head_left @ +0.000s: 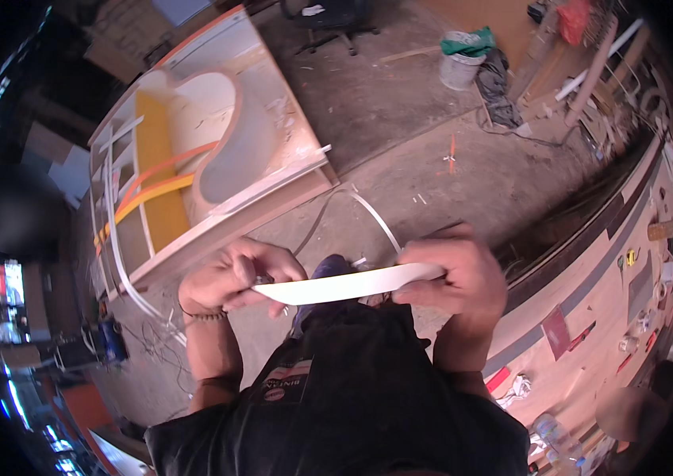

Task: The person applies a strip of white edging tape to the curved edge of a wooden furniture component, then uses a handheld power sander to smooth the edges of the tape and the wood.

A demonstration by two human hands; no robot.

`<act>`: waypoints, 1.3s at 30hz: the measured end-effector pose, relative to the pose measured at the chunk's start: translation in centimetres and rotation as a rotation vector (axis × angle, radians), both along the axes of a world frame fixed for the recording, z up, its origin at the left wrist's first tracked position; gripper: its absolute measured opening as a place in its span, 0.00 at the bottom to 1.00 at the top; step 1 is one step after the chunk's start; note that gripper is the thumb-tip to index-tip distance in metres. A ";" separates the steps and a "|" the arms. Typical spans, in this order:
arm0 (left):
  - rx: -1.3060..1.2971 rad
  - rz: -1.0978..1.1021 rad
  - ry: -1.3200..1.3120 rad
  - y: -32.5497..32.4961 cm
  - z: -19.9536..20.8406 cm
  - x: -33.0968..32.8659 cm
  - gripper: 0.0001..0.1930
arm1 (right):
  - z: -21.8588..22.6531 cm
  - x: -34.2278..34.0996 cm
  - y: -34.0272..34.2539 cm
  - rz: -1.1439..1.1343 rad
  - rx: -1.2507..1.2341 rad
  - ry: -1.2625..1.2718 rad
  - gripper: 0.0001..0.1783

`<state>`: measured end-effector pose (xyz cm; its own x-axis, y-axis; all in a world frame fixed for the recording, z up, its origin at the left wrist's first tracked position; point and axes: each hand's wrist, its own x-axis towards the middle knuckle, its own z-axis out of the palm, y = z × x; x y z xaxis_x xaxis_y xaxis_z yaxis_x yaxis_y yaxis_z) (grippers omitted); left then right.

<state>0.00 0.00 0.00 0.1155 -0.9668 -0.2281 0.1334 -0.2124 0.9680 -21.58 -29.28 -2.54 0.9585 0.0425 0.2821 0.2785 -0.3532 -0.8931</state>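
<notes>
A white flexible strip [336,287], probably edge banding, stretches between my two hands in front of my body, bowed slightly downward. Its left end is pinched by my left hand [243,274], which wears a bracelet at the wrist. At the other end, my right hand [463,274] grips the strip between thumb and fingers, slightly blurred. Beyond my hands, a narrow pale band [376,216] curves down toward my right hand; whether it joins the held strip is hidden.
A large wooden panel piece [273,186] with a curved inner wall and yellow and orange bands stands ahead left. On my right is a long workbench [535,365] with tools, sandpaper and a plastic bottle [551,432]. A white bucket [460,71] and an office chair base [336,40] stand farther off.
</notes>
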 end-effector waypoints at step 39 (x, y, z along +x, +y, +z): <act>-0.382 1.275 -0.034 -66.7 -1.3 84.0 0.17 | -1.6 85.5 -66.5 -0.027 0.155 0.333 0.15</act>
<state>83.95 -66.72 -1.34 0.9822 -0.1805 0.0525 0.0094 0.3262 0.9453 63.90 -95.79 -4.18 0.9990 -0.0031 -0.0448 -0.0444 -0.2103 -0.9766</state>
